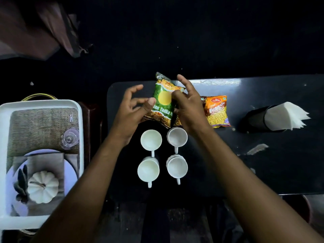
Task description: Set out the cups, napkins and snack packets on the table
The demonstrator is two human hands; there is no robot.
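A: Which step is in hand?

B: The snack packets, I'd say. The green packet [164, 102] stands tilted between the two hands. The left hand [133, 106] has its thumb against the packet's near left edge, its other fingers spread apart and off it. The right hand [188, 104] is against the packet's right side, fingers fanned loosely; whether it truly grips I cannot tell.

A: And the rest?

B: An orange packet [217, 112] lies on the dark surface [263, 163] just right of the right hand. Four white cups [163, 157] sit in two pairs just below both hands, toward the wrists. The napkins [287, 115] sit in a black holder [254, 118] well to the right.

A: What does the next move call for?

B: Probably laying the green packet flat beside the orange one, clear of the cup rims beneath it. The white tray [40, 104] left of the left hand holds other things, none of them cups or packets.
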